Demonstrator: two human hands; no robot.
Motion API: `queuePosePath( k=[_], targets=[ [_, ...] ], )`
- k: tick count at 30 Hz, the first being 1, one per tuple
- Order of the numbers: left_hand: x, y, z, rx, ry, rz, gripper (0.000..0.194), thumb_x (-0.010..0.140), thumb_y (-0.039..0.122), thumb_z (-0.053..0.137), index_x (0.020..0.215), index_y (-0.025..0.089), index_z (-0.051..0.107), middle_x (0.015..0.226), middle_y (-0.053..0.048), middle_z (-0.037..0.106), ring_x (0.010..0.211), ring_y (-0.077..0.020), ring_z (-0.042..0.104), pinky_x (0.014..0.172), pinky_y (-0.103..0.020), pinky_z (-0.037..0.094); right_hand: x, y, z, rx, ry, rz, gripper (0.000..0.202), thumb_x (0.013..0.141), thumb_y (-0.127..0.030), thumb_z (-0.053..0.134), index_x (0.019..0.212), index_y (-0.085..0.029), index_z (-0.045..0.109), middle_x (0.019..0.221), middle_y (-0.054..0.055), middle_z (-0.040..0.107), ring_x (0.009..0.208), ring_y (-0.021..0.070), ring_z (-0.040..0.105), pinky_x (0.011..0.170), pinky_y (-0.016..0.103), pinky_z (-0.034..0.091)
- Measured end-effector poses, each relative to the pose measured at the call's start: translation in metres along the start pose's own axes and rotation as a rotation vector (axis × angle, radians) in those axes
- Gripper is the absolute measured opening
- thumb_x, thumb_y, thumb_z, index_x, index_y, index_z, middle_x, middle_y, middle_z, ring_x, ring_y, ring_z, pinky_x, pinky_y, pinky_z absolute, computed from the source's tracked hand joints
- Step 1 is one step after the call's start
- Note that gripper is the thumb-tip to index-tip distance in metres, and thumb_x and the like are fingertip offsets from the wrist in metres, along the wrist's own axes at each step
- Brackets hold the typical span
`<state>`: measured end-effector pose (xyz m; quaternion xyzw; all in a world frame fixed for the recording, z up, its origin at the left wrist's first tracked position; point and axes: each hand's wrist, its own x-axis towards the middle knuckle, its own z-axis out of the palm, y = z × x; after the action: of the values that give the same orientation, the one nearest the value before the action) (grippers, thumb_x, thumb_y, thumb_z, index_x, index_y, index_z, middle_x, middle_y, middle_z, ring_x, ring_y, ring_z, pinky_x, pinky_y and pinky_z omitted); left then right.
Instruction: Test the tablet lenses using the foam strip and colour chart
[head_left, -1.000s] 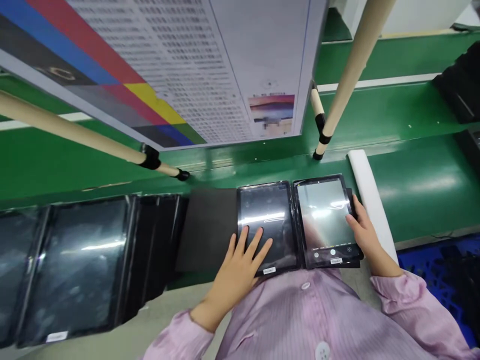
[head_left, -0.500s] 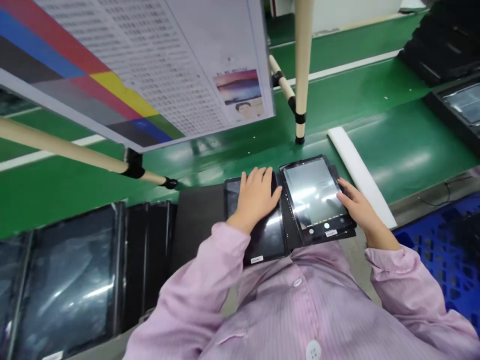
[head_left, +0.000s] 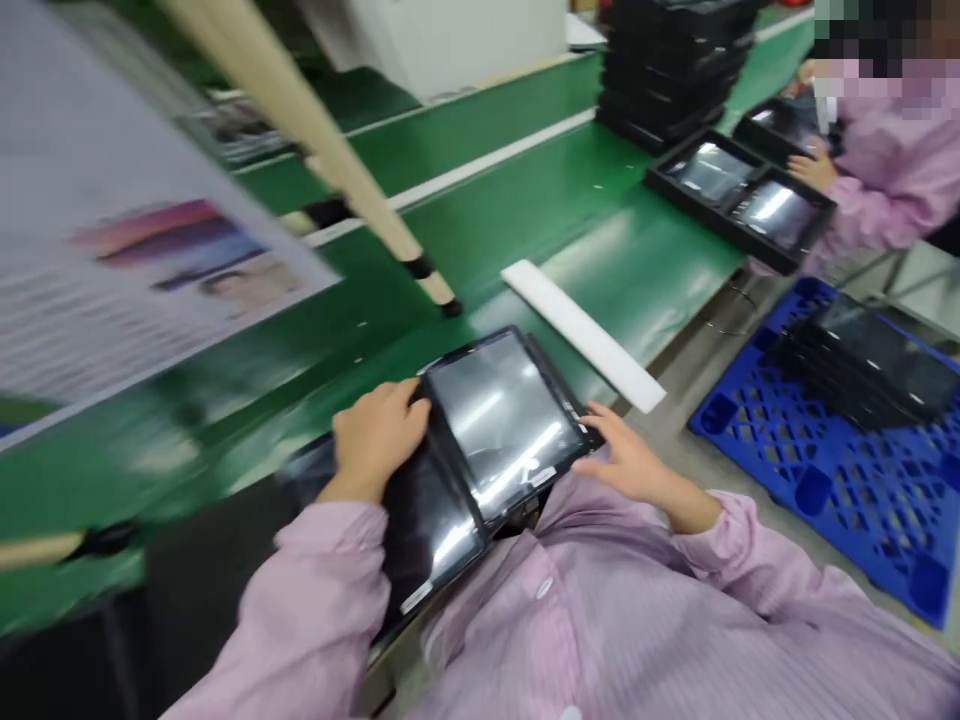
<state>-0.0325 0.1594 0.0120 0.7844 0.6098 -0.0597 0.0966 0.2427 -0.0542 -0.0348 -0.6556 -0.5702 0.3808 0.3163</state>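
Two black tablets lie side by side before me. The right tablet (head_left: 499, 410) has a pale, reflective screen and a small white label at its near edge. Across the upper part of the left tablet (head_left: 420, 515), whose screen is dark, rests my left hand (head_left: 375, 435); its fingers stretch forward, the thumb apart and close to the right tablet's upper left corner. My right hand (head_left: 626, 465) is at the right tablet's near right corner, thumb and fingers spread, the fingertips at the edge. Motion blur makes exact finger contact hard to judge.
A white foam strip (head_left: 585, 335) lies on the green bench (head_left: 487, 225). Beyond are a black tray (head_left: 694, 205) of tablets and a stack of black trays (head_left: 671, 75), beside a co-worker (head_left: 892, 170). Blue pallet (head_left: 814, 490) at right; pole (head_left: 360, 190) and printed chart (head_left: 142, 330) at left.
The view has swung right, bringing in the co-worker and blue pallet. The right tablet's screen no longer shows the camera controls. My left hand sits closer to that tablet; my right fingers are spread wider.
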Motion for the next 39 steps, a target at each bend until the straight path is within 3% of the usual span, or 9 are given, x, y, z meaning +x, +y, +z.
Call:
queuePosePath(
  k=[4,8,13,16,20,26,31,35,39],
  targets=[
    [0.009,-0.008,-0.003,0.035,-0.052,0.022,0.066,0.1,0.041,0.021,0.137,0.01,0.066,0.149,-0.024,0.065,0.133,-0.0456,0.063,0.107,-0.063,0.051,-0.002,0.002,0.011,-0.192,-0.055,-0.089,0.097,0.084,-0.017,0.083,0.168,-0.018,0.036,0.178,0.021,0.024,0.16,0.033,0.04,0.129,0.05,0.041],
    [0.018,-0.017,0.0,0.004,-0.031,0.045,0.069,0.099,0.045,0.015,0.128,0.015,0.071,0.138,-0.021,0.072,0.129,-0.0411,0.066,0.107,-0.055,0.054,0.016,0.009,0.006,-0.243,0.002,-0.097,0.077,0.09,-0.009,0.072,0.161,-0.03,0.05,0.171,0.008,0.045,0.152,0.025,0.053,0.125,0.042,0.048],
    [0.007,-0.018,-0.001,-0.078,0.107,0.012,0.06,0.099,0.039,0.029,0.139,0.014,0.065,0.134,-0.018,0.074,0.13,-0.0355,0.065,0.112,-0.052,0.051,0.045,0.002,-0.025,-0.254,0.032,-0.099,0.068,0.085,-0.002,0.067,0.151,-0.02,0.064,0.159,0.016,0.059,0.147,0.0296,0.059,0.125,0.049,0.047],
    [-0.023,-0.015,-0.002,-0.086,0.206,-0.016,0.062,0.1,0.045,0.039,0.151,0.014,0.057,0.148,-0.021,0.065,0.141,-0.0383,0.056,0.119,-0.059,0.043,0.06,-0.008,-0.058,-0.268,-0.081,-0.16,0.051,0.077,-0.015,0.082,0.128,-0.021,0.08,0.132,0.014,0.078,0.124,0.0345,0.073,0.115,0.053,0.056],
    [-0.102,-0.016,0.017,-0.045,0.188,0.135,0.074,0.092,0.057,0.063,0.157,0.022,0.055,0.163,-0.019,0.053,0.158,-0.0452,0.038,0.128,-0.066,0.029,0.094,-0.023,-0.09,-0.236,-0.18,-0.195,0.039,0.084,-0.042,0.081,0.118,-0.023,0.084,0.112,0.011,0.083,0.095,0.0319,0.079,0.092,0.051,0.065],
    [-0.207,-0.032,0.075,-0.06,0.116,0.119,0.117,0.071,0.057,0.092,0.169,0.03,0.036,0.181,-0.021,0.015,0.163,-0.0589,0.01,0.121,-0.08,0.032,0.191,-0.045,-0.066,-0.189,-0.132,-0.24,0.051,0.089,-0.054,0.07,0.131,-0.025,0.078,0.149,0.01,0.069,0.135,0.0339,0.066,0.113,0.056,0.054],
    [-0.214,-0.036,0.083,-0.084,0.157,0.08,0.104,0.084,0.056,0.085,0.17,0.03,0.034,0.179,-0.024,0.022,0.164,-0.0541,0.013,0.124,-0.075,0.033,0.266,-0.062,-0.035,-0.198,-0.161,-0.211,0.066,0.096,-0.064,0.061,0.141,-0.016,0.07,0.156,0.016,0.062,0.149,0.0337,0.054,0.13,0.053,0.034],
    [-0.211,-0.039,0.08,-0.094,0.168,0.1,0.107,0.088,0.061,0.079,0.173,0.025,0.024,0.178,-0.025,0.024,0.164,-0.0536,0.014,0.124,-0.073,0.035,0.286,-0.062,-0.026,-0.195,-0.143,-0.138,0.084,0.097,-0.083,0.042,0.125,-0.012,0.075,0.138,0.021,0.072,0.133,0.0386,0.065,0.12,0.059,0.044],
    [-0.216,-0.045,0.086,-0.114,0.233,0.137,0.099,0.095,0.059,0.072,0.173,0.023,0.025,0.175,-0.028,0.03,0.163,-0.0545,0.018,0.12,-0.072,0.042,0.286,-0.047,-0.025,-0.121,-0.109,-0.138,0.088,0.09,-0.095,0.034,0.11,-0.021,0.077,0.121,0.013,0.078,0.116,0.0323,0.07,0.109,0.05,0.053]
  ],
)
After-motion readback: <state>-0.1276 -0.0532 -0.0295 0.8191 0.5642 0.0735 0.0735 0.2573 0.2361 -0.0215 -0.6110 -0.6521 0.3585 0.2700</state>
